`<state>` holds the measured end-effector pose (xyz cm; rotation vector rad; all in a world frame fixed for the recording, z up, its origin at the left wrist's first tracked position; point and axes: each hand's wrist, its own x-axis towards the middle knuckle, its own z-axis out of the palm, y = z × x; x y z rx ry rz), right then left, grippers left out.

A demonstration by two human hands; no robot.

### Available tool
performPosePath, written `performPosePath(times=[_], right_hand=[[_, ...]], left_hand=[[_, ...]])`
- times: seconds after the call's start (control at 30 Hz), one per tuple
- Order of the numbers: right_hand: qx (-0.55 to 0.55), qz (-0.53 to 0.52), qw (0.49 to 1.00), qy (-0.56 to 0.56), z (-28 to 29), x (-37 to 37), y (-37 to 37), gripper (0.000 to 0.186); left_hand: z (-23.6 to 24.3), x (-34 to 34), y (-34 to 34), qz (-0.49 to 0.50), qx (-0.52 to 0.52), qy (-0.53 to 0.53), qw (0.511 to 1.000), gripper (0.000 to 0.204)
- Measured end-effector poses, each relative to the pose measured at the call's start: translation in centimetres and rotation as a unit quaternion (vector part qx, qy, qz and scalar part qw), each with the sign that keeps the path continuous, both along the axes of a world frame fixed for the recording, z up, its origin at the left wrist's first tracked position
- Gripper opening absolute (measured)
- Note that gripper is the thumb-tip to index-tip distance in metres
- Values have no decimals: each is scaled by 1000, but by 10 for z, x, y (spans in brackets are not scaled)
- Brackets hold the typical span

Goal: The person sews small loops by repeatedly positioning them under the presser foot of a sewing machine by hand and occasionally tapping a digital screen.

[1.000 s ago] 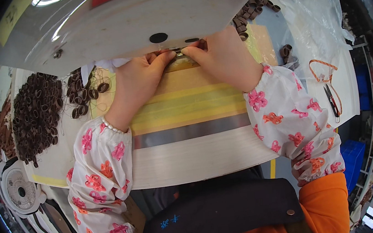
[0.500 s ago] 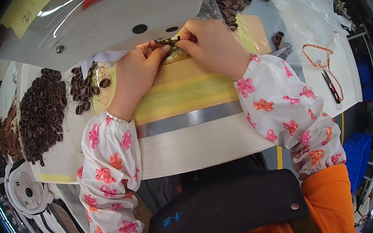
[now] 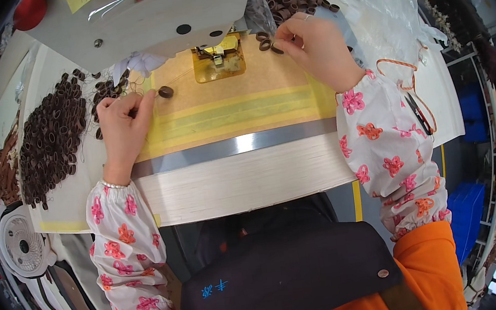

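My left hand (image 3: 124, 129) is left of the sewing machine, its fingers curled in and its thumb pointing right. Just past the thumb tip sits a small dark brown loop (image 3: 165, 92); a thin thread seems to run from there toward the machine's presser foot (image 3: 218, 61). Whether the fingers grip the loop or its thread, I cannot make out. My right hand (image 3: 318, 49) is at the right of the machine, finger and thumb pinched on another brown loop (image 3: 276, 48). Beside that lie two loose brown loops (image 3: 264, 45).
The grey-white machine head (image 3: 142, 29) overhangs the far side. A heap of sewn loops (image 3: 53, 137) covers the left; more loops (image 3: 291, 0) lie at the back right by clear plastic sheeting (image 3: 365, 1). Thread snips (image 3: 419, 114) on an orange cord rest at right.
My hands have parted from under the needle. The left went left and nearer me, by a brown loop; the right moved right to the loose loops. The presser foot area is now uncovered.
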<state>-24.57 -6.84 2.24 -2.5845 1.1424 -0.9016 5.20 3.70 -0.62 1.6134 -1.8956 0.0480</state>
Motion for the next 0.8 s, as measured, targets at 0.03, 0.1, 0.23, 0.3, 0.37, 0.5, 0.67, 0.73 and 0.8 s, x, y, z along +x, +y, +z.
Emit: performPosePath(times=[0.03, 0.1, 0.23, 0.3, 0.37, 0.5, 0.67, 0.73, 0.8], right_hand=[[-22, -2, 999, 38, -5, 3, 0, 13], [-45, -3, 996, 72, -11, 7, -1, 13], [-45, -45, 981, 181, -17, 8, -6, 15], [-46, -37, 981, 187, -12, 13, -3, 16], [-61, 29, 996, 54, -1, 27, 8, 9], [94, 126, 984, -80, -5, 49, 22, 12], [153, 112, 976, -103, -22, 52, 24, 17], [172, 102, 974, -106, -26, 53, 23, 18], [5, 138, 985, -105, -34, 55, 23, 18]], left_hand=[[1, 6, 1, 28, -11, -11, 999, 28], [4, 7, 2, 57, 65, 79, 993, 22], [17, -20, -3, -2, -86, -57, 995, 12], [16, -38, -5, -46, -45, -99, 993, 26], [7, -56, -12, -60, -42, -104, 992, 31], [-9, -75, -34, -45, -57, -33, 997, 26], [-8, -73, -38, -8, 11, -14, 1000, 19], [-3, -69, -38, -2, 55, -23, 998, 18], [-3, -65, -39, -20, 42, 5, 999, 17]])
